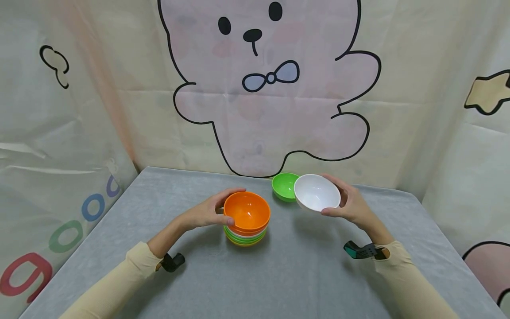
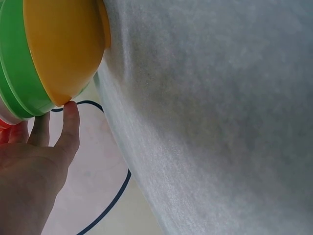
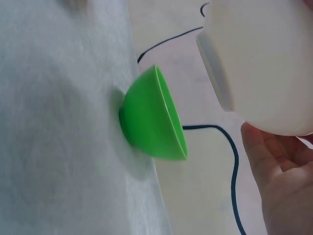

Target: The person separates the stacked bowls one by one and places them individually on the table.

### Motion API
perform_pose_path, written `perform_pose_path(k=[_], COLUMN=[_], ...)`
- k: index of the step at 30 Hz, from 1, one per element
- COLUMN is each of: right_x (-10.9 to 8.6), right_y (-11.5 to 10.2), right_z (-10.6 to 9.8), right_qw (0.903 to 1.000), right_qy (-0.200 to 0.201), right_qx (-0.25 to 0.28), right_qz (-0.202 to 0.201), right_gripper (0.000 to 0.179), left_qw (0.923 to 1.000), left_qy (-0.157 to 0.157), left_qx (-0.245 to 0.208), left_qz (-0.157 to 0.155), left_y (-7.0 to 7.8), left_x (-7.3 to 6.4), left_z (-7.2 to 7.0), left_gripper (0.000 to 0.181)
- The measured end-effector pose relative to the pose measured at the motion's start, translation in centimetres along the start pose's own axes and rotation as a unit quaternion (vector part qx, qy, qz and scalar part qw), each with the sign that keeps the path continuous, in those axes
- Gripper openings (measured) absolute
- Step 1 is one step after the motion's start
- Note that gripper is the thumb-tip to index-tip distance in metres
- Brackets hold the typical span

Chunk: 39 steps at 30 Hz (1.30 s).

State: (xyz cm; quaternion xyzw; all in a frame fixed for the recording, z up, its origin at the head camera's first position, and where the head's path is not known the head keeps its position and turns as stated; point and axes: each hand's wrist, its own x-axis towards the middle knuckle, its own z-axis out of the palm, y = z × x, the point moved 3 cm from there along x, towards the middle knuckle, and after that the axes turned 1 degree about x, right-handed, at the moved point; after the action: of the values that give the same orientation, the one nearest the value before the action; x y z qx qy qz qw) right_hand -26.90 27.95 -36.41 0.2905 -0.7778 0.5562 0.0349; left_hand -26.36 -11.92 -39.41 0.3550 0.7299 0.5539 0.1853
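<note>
A stack of nested bowls stands on the table, with an orange bowl (image 1: pixel 248 210) on top, white and green rims beneath it and a yellow bowl (image 2: pixel 66 44) at the bottom. My left hand (image 1: pixel 209 210) grips the stack from its left side, thumb near the front and fingers round the back. Raised above the cloth, a white bowl (image 1: pixel 316 191) tilts toward me; my right hand (image 1: pixel 348 201) holds it by its right side. Just behind and left of it, a green bowl (image 1: pixel 283 186) sits upright on the table, partly hidden by the white bowl in the head view.
A grey cloth (image 1: pixel 279 274) covers the table. Behind its far edge hangs a curtain (image 1: pixel 402 110) with a cartoon bear drawing, and printed sheets stand at both sides. Both wrists wear dark straps.
</note>
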Motion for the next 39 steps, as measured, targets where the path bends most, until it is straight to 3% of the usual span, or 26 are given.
perform_pose_path(k=[25,39], right_x=[-2.6,-2.6], right_y=[2.3,4.4], right_z=[-4.1,-5.1], right_qw=[0.9928,0.9902], right_qy=[0.059,0.081], right_qx=[-0.09,-0.081], right_qz=[0.054,0.08], right_gripper=[0.086,0.085], left_qw=[1.0,1.0], left_qy=[0.003,0.001], left_qx=[0.005,0.0], left_qz=[-0.003,-0.001], left_y=[0.0,0.0], left_x=[0.1,0.0], left_z=[-0.1,-0.1], left_gripper=[0.086,0.082])
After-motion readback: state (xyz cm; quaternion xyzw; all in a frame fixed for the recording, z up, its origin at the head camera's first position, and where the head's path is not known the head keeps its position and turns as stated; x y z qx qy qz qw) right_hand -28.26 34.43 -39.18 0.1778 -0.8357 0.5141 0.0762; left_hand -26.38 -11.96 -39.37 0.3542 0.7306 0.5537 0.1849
